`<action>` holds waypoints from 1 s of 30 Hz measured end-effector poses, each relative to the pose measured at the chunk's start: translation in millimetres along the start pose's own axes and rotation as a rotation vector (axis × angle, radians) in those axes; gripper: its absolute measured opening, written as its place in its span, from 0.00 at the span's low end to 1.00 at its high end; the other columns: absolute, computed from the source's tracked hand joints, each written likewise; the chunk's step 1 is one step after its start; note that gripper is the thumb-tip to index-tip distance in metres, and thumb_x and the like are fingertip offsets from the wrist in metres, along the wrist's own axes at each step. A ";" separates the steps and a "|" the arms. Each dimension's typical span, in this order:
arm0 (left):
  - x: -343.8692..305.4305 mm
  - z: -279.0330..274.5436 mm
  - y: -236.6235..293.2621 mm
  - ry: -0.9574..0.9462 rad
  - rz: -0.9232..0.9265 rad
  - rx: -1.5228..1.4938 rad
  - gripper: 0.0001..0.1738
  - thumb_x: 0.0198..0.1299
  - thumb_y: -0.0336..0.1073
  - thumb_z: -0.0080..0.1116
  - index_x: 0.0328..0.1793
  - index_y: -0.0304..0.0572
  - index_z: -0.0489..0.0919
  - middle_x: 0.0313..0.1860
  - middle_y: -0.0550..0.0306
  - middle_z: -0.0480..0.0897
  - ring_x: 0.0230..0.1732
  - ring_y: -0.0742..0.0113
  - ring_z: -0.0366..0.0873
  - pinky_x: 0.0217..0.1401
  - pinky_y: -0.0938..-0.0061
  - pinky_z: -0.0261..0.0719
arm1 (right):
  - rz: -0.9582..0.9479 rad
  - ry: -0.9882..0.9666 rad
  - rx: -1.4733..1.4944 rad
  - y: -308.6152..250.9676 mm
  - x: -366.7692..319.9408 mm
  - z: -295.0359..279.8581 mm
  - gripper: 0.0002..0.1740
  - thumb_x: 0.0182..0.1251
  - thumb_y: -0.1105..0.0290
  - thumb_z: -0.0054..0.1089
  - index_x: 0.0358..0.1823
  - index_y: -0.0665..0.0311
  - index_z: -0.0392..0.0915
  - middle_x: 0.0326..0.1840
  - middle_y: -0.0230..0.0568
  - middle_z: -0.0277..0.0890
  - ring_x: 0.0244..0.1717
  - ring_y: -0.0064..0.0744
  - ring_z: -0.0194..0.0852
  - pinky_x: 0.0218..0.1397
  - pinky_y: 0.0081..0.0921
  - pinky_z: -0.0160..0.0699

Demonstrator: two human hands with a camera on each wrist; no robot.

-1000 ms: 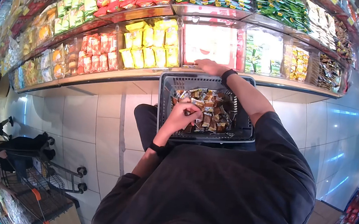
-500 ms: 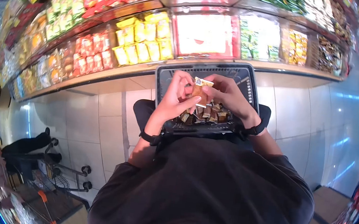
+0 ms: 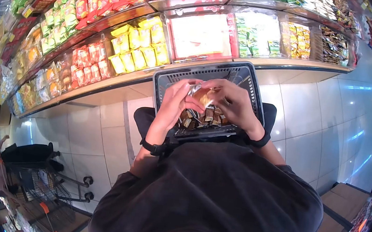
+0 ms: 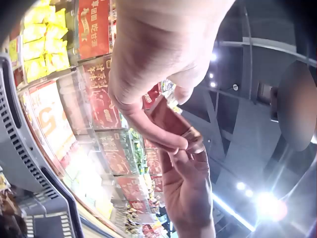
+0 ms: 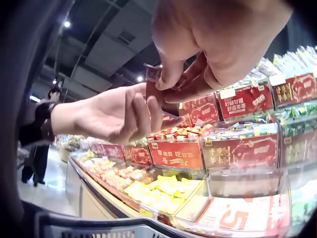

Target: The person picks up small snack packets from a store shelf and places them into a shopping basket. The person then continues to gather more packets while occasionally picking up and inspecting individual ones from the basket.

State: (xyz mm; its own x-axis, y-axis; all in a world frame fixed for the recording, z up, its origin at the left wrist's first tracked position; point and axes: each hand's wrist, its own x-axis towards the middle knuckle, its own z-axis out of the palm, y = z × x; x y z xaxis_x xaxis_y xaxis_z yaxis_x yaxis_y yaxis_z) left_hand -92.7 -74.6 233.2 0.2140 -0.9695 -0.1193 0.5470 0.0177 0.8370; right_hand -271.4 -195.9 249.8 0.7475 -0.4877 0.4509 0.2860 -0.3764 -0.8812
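In the head view my left hand (image 3: 171, 107) and right hand (image 3: 236, 104) meet over a grey plastic basket (image 3: 256, 90). Between them they pinch a small brown wrapped snack packet (image 3: 205, 98), slightly blurred here. The left wrist view shows the packet (image 4: 171, 116) with thumb and fingers of the left hand (image 4: 156, 54) at one end and the right hand's (image 4: 189, 196) at the other. From the right wrist, fingers of both hands partly cover it. Below, several similar brown wrapped snacks (image 3: 210, 116) lie in the basket.
A shelf edge (image 3: 106, 82) runs right behind the basket, with bins of yellow packets (image 3: 139, 46), red packets (image 3: 90, 65) and green packets (image 3: 258, 34). A shopping cart (image 3: 46, 177) stands at the lower left, a person near it. Tiled floor (image 3: 308, 113) stretches to the right.
My right hand has come back from the shelf edge to join the left over the basket. Both now hold the packet, which has turned between the fingers. The view has shifted slightly right.
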 end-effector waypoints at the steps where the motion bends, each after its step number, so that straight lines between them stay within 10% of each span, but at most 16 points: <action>1: -1.7 1.0 1.7 0.013 -0.008 -0.039 0.19 0.75 0.35 0.55 0.67 0.31 0.75 0.55 0.46 0.84 0.40 0.65 0.86 0.40 0.70 0.89 | -0.192 -0.125 -0.307 -4.9 2.0 -1.2 0.07 0.68 0.82 0.64 0.43 0.71 0.74 0.57 0.48 0.80 0.61 0.36 0.80 0.58 0.30 0.82; 7: -8.9 9.0 12.0 0.132 0.163 0.298 0.20 0.72 0.28 0.57 0.69 0.34 0.74 0.46 0.54 0.87 0.30 0.73 0.84 0.33 0.80 0.82 | 0.151 0.227 0.144 -6.4 -5.1 15.5 0.13 0.70 0.75 0.64 0.53 0.69 0.75 0.51 0.41 0.78 0.48 0.30 0.81 0.49 0.28 0.81; 9: -11.6 14.7 15.1 0.114 0.218 0.375 0.20 0.73 0.28 0.56 0.69 0.35 0.74 0.45 0.53 0.87 0.28 0.73 0.83 0.32 0.81 0.80 | 0.596 0.102 0.547 -8.5 -5.7 13.0 0.13 0.72 0.72 0.66 0.53 0.69 0.77 0.44 0.36 0.81 0.42 0.20 0.82 0.43 0.19 0.79; 15: -8.0 17.4 13.2 0.171 0.207 0.206 0.18 0.74 0.30 0.56 0.66 0.31 0.75 0.34 0.53 0.86 0.28 0.72 0.82 0.34 0.78 0.79 | 0.635 0.128 0.595 3.9 -12.9 22.9 0.11 0.73 0.68 0.66 0.48 0.68 0.81 0.36 0.34 0.84 0.36 0.21 0.84 0.43 0.19 0.82; 20: -6.8 7.7 -3.0 0.185 0.199 0.303 0.07 0.70 0.30 0.64 0.45 0.32 0.80 0.29 0.60 0.83 0.27 0.76 0.79 0.33 0.81 0.75 | 0.702 0.272 0.696 11.2 -18.9 29.4 0.09 0.74 0.70 0.66 0.47 0.69 0.82 0.39 0.36 0.86 0.41 0.25 0.88 0.48 0.21 0.86; 26: 1.1 -4.9 -17.3 0.136 0.259 0.729 0.09 0.65 0.30 0.67 0.38 0.32 0.78 0.29 0.60 0.81 0.29 0.76 0.76 0.33 0.77 0.75 | 0.434 -0.035 0.075 23.5 -5.9 1.1 0.27 0.66 0.64 0.74 0.64 0.63 0.75 0.55 0.36 0.79 0.51 0.21 0.76 0.45 0.23 0.79; 30: 18.6 -12.4 -17.4 -0.084 0.224 0.982 0.10 0.66 0.31 0.66 0.43 0.31 0.78 0.31 0.60 0.80 0.33 0.77 0.76 0.36 0.76 0.78 | 0.247 -0.363 -0.183 36.0 23.8 -25.3 0.19 0.65 0.68 0.73 0.54 0.68 0.81 0.44 0.41 0.86 0.43 0.26 0.83 0.44 0.26 0.81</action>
State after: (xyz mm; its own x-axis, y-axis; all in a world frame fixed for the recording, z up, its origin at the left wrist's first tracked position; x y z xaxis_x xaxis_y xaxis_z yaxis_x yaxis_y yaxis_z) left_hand -88.3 -89.9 209.7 0.1519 -0.9833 0.1006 -0.4151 0.0289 0.9093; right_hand -258.5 -241.0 232.4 0.9502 -0.2858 0.1239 -0.0123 -0.4320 -0.9018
